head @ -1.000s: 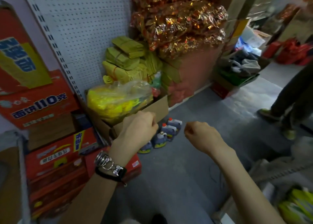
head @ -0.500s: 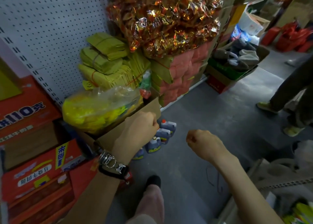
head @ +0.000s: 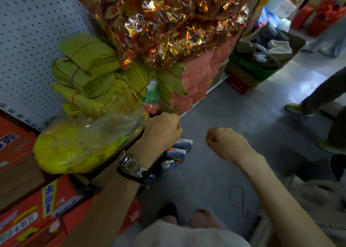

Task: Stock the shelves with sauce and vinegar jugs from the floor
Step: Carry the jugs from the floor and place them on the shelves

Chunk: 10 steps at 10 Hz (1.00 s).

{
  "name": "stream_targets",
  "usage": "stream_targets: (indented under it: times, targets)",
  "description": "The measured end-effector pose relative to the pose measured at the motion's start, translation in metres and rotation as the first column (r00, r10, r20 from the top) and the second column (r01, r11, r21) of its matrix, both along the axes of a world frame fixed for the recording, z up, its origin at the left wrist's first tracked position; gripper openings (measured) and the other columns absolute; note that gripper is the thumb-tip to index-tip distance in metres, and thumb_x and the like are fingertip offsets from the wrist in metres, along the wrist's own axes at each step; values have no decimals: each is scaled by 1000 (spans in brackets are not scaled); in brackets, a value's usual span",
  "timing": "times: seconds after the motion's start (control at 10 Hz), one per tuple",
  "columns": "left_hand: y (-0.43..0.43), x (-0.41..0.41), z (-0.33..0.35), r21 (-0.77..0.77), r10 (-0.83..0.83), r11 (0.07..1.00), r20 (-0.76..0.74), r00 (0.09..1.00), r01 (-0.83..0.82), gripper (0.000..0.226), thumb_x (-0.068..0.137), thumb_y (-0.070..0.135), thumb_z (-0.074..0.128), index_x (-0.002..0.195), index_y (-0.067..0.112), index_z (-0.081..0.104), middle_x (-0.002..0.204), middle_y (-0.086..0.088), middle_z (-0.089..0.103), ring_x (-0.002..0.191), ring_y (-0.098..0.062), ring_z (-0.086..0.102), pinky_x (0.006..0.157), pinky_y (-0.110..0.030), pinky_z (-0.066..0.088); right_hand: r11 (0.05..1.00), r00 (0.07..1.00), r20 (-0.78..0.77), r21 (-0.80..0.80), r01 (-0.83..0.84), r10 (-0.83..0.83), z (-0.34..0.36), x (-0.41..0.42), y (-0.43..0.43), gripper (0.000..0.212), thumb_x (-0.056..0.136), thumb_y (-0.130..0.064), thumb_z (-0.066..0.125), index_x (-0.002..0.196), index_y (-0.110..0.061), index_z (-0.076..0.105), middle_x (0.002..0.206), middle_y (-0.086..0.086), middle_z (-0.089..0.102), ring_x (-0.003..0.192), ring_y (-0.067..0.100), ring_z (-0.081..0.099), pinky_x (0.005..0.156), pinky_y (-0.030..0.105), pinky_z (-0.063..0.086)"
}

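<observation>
Several small dark jugs [head: 180, 151] with white caps and blue-yellow labels stand in a row on the grey floor, partly hidden behind my left wrist. My left hand [head: 161, 129], with a metal watch and black band on the wrist, hangs above them with its fingers curled into a fist that holds nothing. My right hand [head: 223, 144] floats to the right of the jugs, also curled into an empty fist. Neither hand touches a jug.
A cardboard box with a clear bag of yellow goods [head: 80, 144] sits just left of the jugs. Red cartons [head: 37, 209] are stacked at lower left, yellow paper bundles [head: 89, 74] and foil packs [head: 168, 22] behind. Another person's legs [head: 322, 95] stand at the right.
I have stepped closer to the jugs and look more steeply down. Both fists kept their shape, and my left wrist now covers part of the jug row.
</observation>
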<state>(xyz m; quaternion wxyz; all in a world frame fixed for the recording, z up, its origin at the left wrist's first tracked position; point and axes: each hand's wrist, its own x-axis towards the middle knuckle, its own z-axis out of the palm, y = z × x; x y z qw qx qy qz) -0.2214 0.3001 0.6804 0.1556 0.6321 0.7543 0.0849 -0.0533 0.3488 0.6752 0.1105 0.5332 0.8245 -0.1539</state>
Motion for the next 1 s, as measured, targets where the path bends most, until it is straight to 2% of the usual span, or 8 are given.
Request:
stream_targets:
  times: [0.1, 0.3, 0.4, 0.6, 0.7, 0.8, 0.9, 1.0]
  targets:
    - [28, -6, -13, -19, -33, 999, -62, 998, 31, 15, 93, 23, 48, 88, 15, 60, 90, -10, 65, 88, -29, 61, 66, -32, 39, 999, 1000, 24, -33, -10, 11, -11, -3, 27, 19, 94, -20, 44, 106, -17, 58, 112, 9, 61, 103, 32, 57, 84, 32, 41]
    - [78, -14, -47, -49, 11, 999, -79, 997, -14, 15, 95, 23, 45, 83, 18, 54, 77, -2, 53, 80, -25, 57, 65, -33, 38, 993, 993, 75, -83, -80, 87, -45, -9, 85, 20, 95, -15, 40, 108, -13, 56, 112, 11, 60, 101, 32, 57, 76, 30, 35]
    - [107, -15, -74, -104, 45, 994, -4, 999, -45, 15, 93, 21, 48, 80, 17, 52, 79, -6, 59, 81, -28, 60, 70, -37, 46, 989, 990, 77, -95, -112, 120, -65, -14, 119, 22, 96, -16, 40, 111, -14, 56, 114, 10, 59, 103, 31, 56, 75, 29, 33]
    - [163, -8, -139, -241, 114, 965, 33, 993, -102, 21, 96, 21, 44, 86, 6, 53, 80, -7, 53, 80, -29, 57, 66, -37, 40, 971, 973, 104, -150, -189, 205, -122, -17, 185, 23, 95, -13, 39, 107, -13, 57, 112, 9, 60, 101, 28, 56, 75, 28, 32]
    - [189, -1, -178, -318, 198, 936, 118, 973, -152, 24, 97, 18, 44, 104, 3, 61, 102, -13, 64, 81, -24, 54, 54, -22, 33, 971, 970, 125, -151, -188, 207, -162, -14, 210, 21, 95, -14, 39, 107, -13, 57, 114, 7, 60, 104, 27, 55, 83, 29, 33]
    - [210, 0, -230, -333, 198, 930, 104, 975, -154, 25, 97, 18, 44, 107, 4, 62, 107, -13, 64, 85, -25, 53, 57, -22, 30, 971, 961, 178, -146, -189, 213, -219, -16, 229, 19, 96, -18, 43, 109, -15, 55, 115, 7, 59, 109, 25, 53, 94, 33, 33]
    - [230, -6, -295, -349, 202, 924, 102, 974, -155, 25, 95, 17, 46, 106, 3, 63, 103, -14, 63, 81, -19, 43, 66, -25, 33, 968, 948, 226, -164, -190, 224, -290, -23, 250, 18, 95, -18, 44, 110, -15, 55, 115, 7, 59, 110, 26, 52, 94, 34, 33]
    - [241, -11, -359, -380, 210, 911, 100, 973, -157, 25, 95, 17, 46, 106, 1, 62, 91, -9, 51, 82, -20, 42, 71, -27, 34, 965, 948, 200, -144, -221, 247, -348, -28, 259, 18, 95, -16, 43, 108, -14, 55, 115, 8, 60, 108, 26, 53, 92, 34, 33]
